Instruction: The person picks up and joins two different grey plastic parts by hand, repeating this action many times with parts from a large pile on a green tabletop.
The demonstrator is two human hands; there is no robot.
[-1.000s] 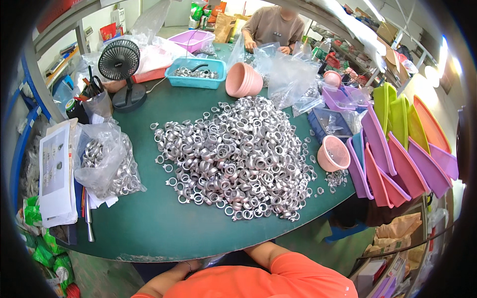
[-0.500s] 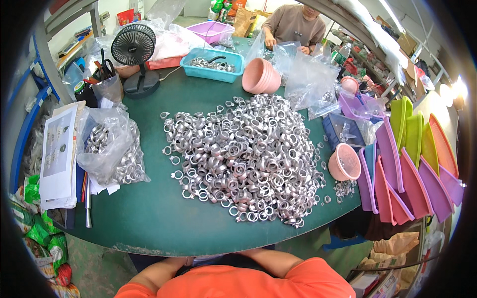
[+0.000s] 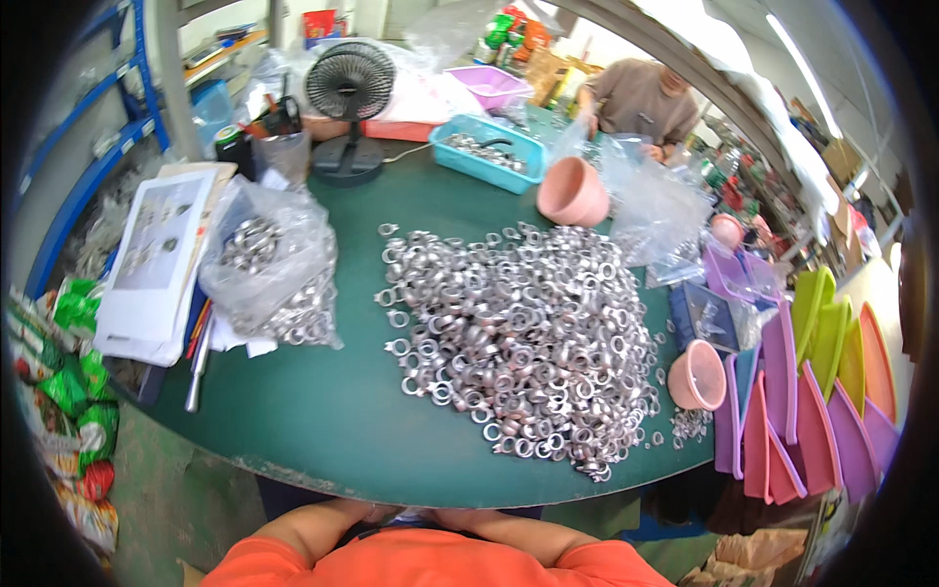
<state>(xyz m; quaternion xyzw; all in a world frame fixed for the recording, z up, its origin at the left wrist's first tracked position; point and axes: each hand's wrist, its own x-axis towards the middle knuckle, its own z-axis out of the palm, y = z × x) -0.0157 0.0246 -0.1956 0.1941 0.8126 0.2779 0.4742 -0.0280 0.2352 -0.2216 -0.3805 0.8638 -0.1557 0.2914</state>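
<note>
Both my forearms come together low in front of my orange shirt, at the near edge of the green table point(image 3: 293, 416). Of my left hand point(image 3: 380, 512) only the wrist end shows; the table edge and my body hide its fingers. My right hand point(image 3: 446, 516) is hidden in the same way, close beside the left. A small pale patch shows between them, too little to name. Beyond the edge lies a big heap of silver metal rings point(image 3: 533, 342), each with a small lug. Neither hand touches the heap.
Left: a clear bag of rings point(image 3: 259, 259), papers point(image 3: 161, 235), pens, and a black fan point(image 3: 350, 93). Back: a turquoise basket point(image 3: 489, 161), pink tubs point(image 3: 572, 193) and a co-worker point(image 3: 641, 103) handling plastic bags. Right: a small pink basket point(image 3: 697, 376) and stacked coloured bins point(image 3: 782, 391).
My view has turned to the left, so the table's contents appear shifted right and tilted. My hands stay low at the table edge, slightly closer together in the picture.
</note>
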